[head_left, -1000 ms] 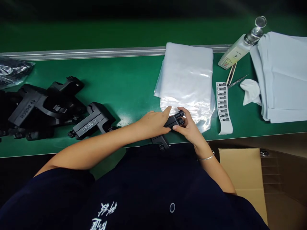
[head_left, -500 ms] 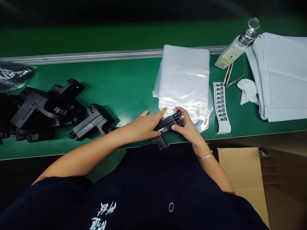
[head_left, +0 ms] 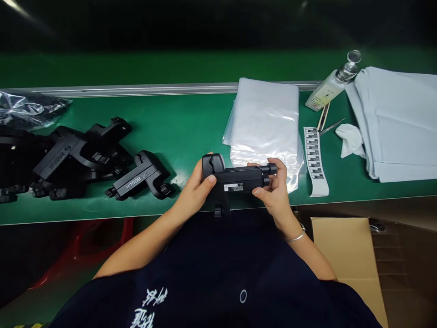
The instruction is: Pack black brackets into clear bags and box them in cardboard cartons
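Note:
A black plastic part (head_left: 235,180) with a small white label is held level above the near edge of the green table (head_left: 184,127). My left hand (head_left: 194,191) grips its left end and my right hand (head_left: 273,191) grips its right end. Just behind it lies a stack of clear plastic bags (head_left: 264,118). More black parts marked BOSCH (head_left: 136,177) lie in a heap (head_left: 68,157) at the left.
A strip of printed labels (head_left: 314,157), tweezers (head_left: 330,127), a dispenser bottle (head_left: 332,84), a crumpled white cloth (head_left: 350,139) and folded white sheets (head_left: 399,123) lie at the right. An open cardboard box (head_left: 344,250) stands below the table's near edge. A bagged item (head_left: 27,107) sits far left.
Both hands have lifted the black part off the bag stack's near edge and turned it level, label facing me. My left hand shifted from on top of it to its left end.

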{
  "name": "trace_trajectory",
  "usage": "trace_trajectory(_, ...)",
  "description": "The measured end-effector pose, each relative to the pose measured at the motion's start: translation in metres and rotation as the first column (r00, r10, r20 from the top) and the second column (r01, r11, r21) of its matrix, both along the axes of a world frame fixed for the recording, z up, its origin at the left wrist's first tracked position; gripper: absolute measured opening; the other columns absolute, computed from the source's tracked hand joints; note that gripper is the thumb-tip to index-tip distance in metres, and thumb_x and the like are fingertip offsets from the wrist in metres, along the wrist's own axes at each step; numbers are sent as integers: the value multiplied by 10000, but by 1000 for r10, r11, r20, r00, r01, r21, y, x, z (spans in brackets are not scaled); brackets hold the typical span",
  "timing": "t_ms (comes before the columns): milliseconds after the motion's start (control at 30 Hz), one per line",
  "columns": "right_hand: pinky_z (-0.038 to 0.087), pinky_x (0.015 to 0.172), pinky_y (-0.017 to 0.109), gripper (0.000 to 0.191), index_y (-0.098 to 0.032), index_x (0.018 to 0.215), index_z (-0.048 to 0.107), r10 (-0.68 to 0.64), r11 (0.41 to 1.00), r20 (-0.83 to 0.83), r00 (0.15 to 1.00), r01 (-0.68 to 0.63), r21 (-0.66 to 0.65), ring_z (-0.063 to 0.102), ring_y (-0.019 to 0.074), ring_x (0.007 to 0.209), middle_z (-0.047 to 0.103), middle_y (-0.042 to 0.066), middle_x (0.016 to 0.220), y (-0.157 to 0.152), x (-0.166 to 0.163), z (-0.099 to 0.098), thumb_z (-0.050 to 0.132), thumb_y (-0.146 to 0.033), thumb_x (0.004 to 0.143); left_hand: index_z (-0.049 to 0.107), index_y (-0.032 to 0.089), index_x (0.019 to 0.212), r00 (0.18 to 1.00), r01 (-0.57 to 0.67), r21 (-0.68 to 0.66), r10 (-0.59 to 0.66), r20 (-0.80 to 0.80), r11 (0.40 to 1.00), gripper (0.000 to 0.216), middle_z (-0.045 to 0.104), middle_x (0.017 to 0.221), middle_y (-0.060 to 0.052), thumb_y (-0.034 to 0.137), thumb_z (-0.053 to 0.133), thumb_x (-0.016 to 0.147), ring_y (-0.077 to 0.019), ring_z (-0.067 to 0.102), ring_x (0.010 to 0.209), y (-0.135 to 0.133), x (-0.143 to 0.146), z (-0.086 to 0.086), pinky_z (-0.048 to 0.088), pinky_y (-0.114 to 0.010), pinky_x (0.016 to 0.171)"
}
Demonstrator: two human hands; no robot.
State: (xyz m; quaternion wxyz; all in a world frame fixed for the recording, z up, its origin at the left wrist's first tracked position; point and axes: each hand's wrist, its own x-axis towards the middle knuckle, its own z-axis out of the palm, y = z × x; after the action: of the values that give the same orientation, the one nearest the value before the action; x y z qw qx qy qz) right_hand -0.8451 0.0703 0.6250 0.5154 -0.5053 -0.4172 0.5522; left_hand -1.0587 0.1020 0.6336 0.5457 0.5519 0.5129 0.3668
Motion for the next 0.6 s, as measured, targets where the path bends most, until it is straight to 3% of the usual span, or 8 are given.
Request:
trace_trajectory(100,563,812,360,870,-308,1280,273,-18,1000,40,999,17,18,661,237,1029,610,109,1219,-4,-2,6,781,-639,657,482,177,1363,997,74,18,-74,-2,997,671,553,1383,-104,628,522,868,-299,486,1292,8,3,12,371,-420,1109)
trace_trajectory(233,569,834,370,873,-311,1340,247,-21,999,92,996,18,27,652,250,1060,607,124,1265,-8,6,5,752,-628,702,485,160,1346,989,144,34,-145,40,989,633,596,1312,-114,595,505,887,-295,543,1212,16,9,14,421,-418,1055)
trace_trajectory(367,521,939,395,736,-272,1319,417,-3,997,95,996,-4,78,599,277,1172,586,124,1325,-11,40,12,696,-646,750,448,170,1382,970,241,69,-238,-48,968,598,555,1370,-111,522,485,901,-300,499,1265,26,15,19,378,-418,1090)
trace_trajectory(433,498,966,410,627,-239,1269,539,115,991,143,983,-122,46,587,292,1188,611,117,1297,-14,62,18,640,-645,802,422,174,1400,924,371,62,-362,-123,926,604,537,1395,-103,493,489,891,-300,487,1282,35,25,29,366,-414,1097)
trace_trajectory(533,504,944,412,523,-217,1241,613,374,927,195,907,-365,-81,630,286,1096,674,99,1180,-24,80,23,654,-548,839,419,186,1399,797,589,33,-572,-194,808,590,559,1373,-89,466,493,884,-282,543,1218,50,50,45,413,-399,1046)
trace_trajectory(600,504,942,402,495,-211,1239,617,341,940,185,922,-331,-82,634,275,1071,680,91,1152,-33,83,18,656,-508,845,459,201,1365,729,667,51,-636,-253,743,512,601,1317,-77,454,437,922,-253,583,1154,64,71,49,440,-381,1007)
